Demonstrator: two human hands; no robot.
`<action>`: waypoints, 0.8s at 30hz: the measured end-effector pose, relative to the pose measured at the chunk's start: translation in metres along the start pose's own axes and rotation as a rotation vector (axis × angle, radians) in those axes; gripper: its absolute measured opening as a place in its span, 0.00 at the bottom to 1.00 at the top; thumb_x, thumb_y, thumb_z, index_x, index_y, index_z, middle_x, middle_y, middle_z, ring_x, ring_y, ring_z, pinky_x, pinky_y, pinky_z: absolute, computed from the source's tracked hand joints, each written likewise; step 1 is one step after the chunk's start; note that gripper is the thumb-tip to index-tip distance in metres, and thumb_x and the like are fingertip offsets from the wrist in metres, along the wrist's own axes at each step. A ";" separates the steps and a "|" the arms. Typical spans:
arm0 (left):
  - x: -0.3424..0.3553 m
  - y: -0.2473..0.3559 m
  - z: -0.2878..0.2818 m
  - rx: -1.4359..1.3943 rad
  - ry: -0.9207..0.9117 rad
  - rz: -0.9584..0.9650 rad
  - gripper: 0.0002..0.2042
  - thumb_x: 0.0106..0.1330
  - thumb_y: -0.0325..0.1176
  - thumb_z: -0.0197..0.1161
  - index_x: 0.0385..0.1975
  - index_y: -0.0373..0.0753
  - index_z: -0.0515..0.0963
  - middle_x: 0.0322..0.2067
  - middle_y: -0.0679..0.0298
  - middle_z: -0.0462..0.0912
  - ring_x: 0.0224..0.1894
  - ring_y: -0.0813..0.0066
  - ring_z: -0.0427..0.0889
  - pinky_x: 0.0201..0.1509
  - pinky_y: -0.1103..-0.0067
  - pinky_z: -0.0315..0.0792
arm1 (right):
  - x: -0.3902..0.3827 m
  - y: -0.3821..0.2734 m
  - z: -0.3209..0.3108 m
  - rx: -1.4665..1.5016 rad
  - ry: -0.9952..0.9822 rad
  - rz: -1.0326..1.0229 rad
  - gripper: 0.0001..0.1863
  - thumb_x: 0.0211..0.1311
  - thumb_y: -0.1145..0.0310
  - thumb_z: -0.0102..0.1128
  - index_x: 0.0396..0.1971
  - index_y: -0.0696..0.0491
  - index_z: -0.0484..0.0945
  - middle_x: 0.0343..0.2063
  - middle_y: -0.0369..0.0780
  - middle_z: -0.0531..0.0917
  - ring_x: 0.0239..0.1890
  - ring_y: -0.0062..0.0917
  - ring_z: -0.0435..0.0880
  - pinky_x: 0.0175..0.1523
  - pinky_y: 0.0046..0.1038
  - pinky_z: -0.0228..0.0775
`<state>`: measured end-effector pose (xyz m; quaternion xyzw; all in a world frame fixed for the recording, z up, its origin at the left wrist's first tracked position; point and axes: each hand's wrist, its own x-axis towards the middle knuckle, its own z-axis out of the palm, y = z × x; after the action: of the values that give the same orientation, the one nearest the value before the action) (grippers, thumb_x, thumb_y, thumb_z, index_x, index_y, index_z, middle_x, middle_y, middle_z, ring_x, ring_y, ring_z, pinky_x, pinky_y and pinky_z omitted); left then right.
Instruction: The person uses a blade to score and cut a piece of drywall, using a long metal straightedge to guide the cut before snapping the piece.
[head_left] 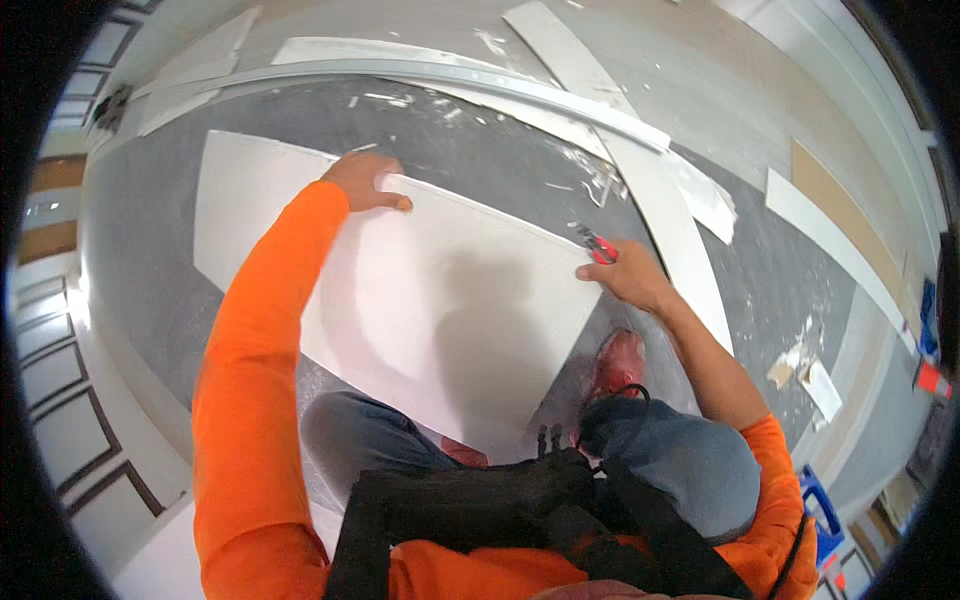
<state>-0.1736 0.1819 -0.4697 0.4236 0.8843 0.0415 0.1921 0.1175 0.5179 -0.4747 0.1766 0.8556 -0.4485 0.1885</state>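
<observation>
A large white plasterboard panel (390,275) slants across the middle in front of my legs, and shadows fall on its face. My left hand (364,182) is closed over its far edge, thumb on the white face and fingers behind, out of sight. At the panel's right corner, my right hand (634,274) is wrapped round a red utility knife (603,249) with a grey front end. That hand's thumb lies at the corner of the panel. The blade itself is too small to make out.
A long metal straightedge (430,68) lies beyond the panel, over white board strips (655,190). Scraps and white crumbs (595,180) litter the grey floor. More offcuts (835,255) are at the right. My red shoe (620,362) stands near the panel's right edge.
</observation>
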 end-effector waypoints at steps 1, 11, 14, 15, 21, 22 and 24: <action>0.005 -0.007 -0.011 0.019 0.040 -0.037 0.29 0.43 0.61 0.72 0.33 0.39 0.81 0.37 0.55 0.83 0.45 0.55 0.78 0.50 0.62 0.69 | 0.004 -0.010 -0.011 -0.001 0.005 -0.004 0.23 0.50 0.53 0.70 0.23 0.58 0.73 0.15 0.40 0.75 0.21 0.29 0.71 0.32 0.36 0.66; -0.065 0.045 -0.136 -0.294 0.251 -0.231 0.20 0.42 0.47 0.78 0.24 0.37 0.80 0.26 0.63 0.79 0.31 0.69 0.76 0.35 0.74 0.68 | -0.041 -0.112 -0.107 -0.097 0.186 0.035 0.18 0.50 0.61 0.72 0.17 0.56 0.74 0.09 0.32 0.68 0.14 0.16 0.67 0.21 0.25 0.61; -0.100 0.047 -0.143 -0.442 0.329 -0.178 0.17 0.44 0.45 0.77 0.22 0.38 0.81 0.25 0.66 0.79 0.31 0.70 0.75 0.35 0.75 0.67 | -0.069 -0.136 -0.113 -0.091 0.091 0.063 0.17 0.47 0.62 0.75 0.19 0.57 0.76 0.11 0.33 0.70 0.16 0.16 0.69 0.23 0.25 0.61; -0.107 0.050 -0.143 -0.492 0.344 -0.153 0.17 0.44 0.46 0.77 0.22 0.38 0.82 0.26 0.67 0.79 0.31 0.70 0.75 0.35 0.76 0.67 | -0.073 -0.140 -0.120 -0.145 0.051 -0.032 0.17 0.46 0.62 0.76 0.20 0.57 0.77 0.12 0.34 0.71 0.17 0.17 0.69 0.24 0.26 0.62; -0.137 0.054 -0.147 -0.395 0.387 -0.006 0.12 0.45 0.40 0.77 0.23 0.42 0.83 0.25 0.69 0.79 0.31 0.71 0.74 0.37 0.76 0.67 | -0.072 -0.191 -0.133 -0.456 -0.081 -0.434 0.20 0.43 0.56 0.76 0.27 0.56 0.81 0.22 0.41 0.78 0.24 0.34 0.77 0.31 0.31 0.66; -0.141 0.055 -0.147 -0.373 0.393 0.010 0.12 0.46 0.41 0.77 0.23 0.42 0.83 0.26 0.69 0.79 0.31 0.69 0.74 0.37 0.75 0.68 | -0.072 -0.209 -0.123 -0.484 -0.073 -0.477 0.21 0.44 0.53 0.75 0.31 0.54 0.82 0.24 0.43 0.80 0.27 0.39 0.79 0.33 0.34 0.69; -0.157 0.058 -0.144 -0.270 0.463 0.037 0.14 0.44 0.43 0.77 0.25 0.43 0.83 0.28 0.67 0.80 0.33 0.67 0.76 0.38 0.73 0.68 | -0.073 -0.231 -0.097 -0.518 -0.084 -0.654 0.20 0.44 0.57 0.74 0.33 0.56 0.81 0.26 0.43 0.81 0.27 0.38 0.79 0.34 0.34 0.69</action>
<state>-0.0959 0.1112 -0.2754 0.3895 0.8832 0.2583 0.0386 0.0559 0.4651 -0.2269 -0.1761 0.9427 -0.2617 0.1089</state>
